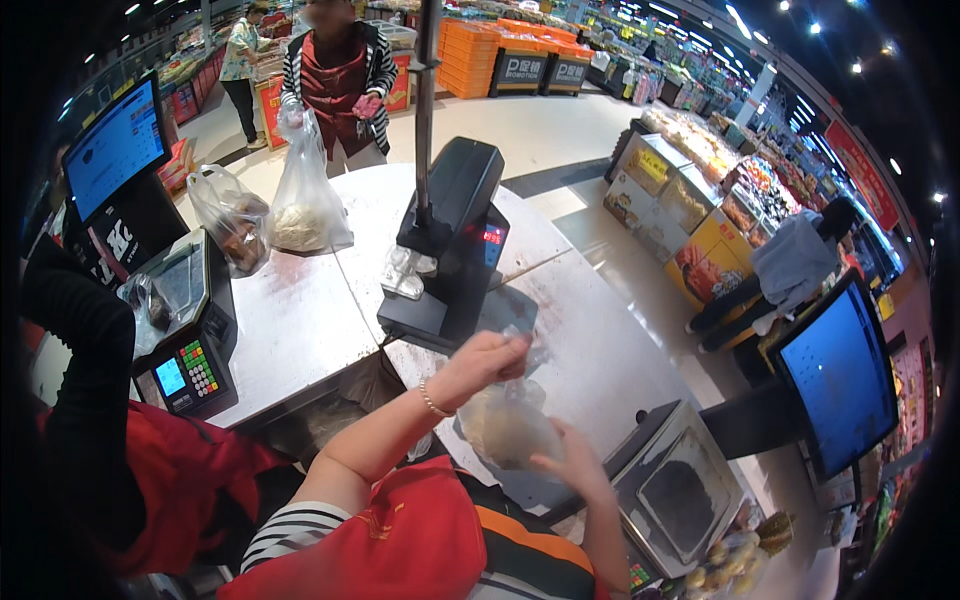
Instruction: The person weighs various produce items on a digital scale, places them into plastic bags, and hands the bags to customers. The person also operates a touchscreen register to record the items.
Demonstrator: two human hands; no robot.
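My left hand (487, 360), with a bracelet at the wrist, is closed around the gathered neck of a clear plastic bag (499, 431). The bag's pale, rounded contents are blurred, so I cannot tell what they are. Against the bag's right side my right hand (576, 454) is curled, its thumb and fingers on the plastic. The bag is over the near edge of the white counter (600, 330). Just beyond my left hand stands a black counter machine (457, 180) with a red digital readout and a metal pole.
To the right are a weighing scale (679, 495) and its monitor (840, 375). On the left, a co-worker's dark sleeve (82, 315) is beside another scale (169, 300) bearing a bagged item. A person (337, 90) across the counter holds a filled plastic bag (304, 217); another bag (232, 225) sits beside it.
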